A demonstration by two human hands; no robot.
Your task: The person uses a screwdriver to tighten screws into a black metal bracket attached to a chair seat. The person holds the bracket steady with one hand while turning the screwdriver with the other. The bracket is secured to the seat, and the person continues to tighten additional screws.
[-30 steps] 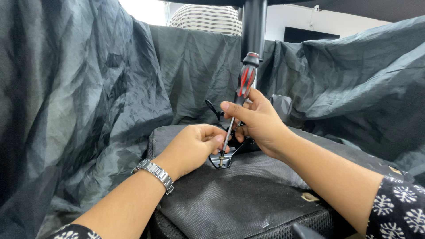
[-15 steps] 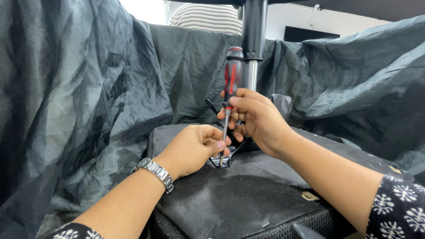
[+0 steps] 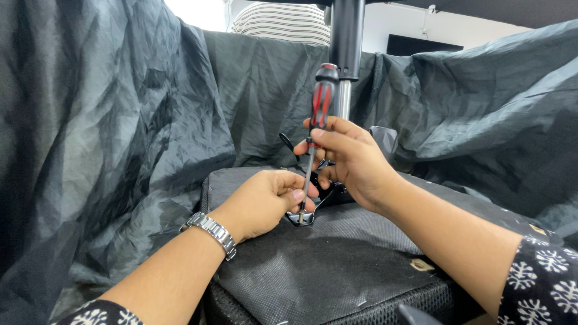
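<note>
Fingers of the right hand [image 3: 352,162] are pinching a red-and-black screwdriver [image 3: 321,99] upright at frame centre; the left hand [image 3: 265,201] is pinching a metal bracket [image 3: 301,219].

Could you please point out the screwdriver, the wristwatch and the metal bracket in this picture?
screwdriver [image 3: 321,99], head view, on its red and black handle.
wristwatch [image 3: 212,231], head view, on the metal band.
metal bracket [image 3: 301,219], head view, on its plate by the tip.

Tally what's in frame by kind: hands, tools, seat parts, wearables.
Hands: 2, left hand, right hand
Tools: 1, red-and-black screwdriver
Seat parts: 3, black seat base, metal bracket, chrome post
Wearables: 1, metal wristwatch
Total: 7
</note>
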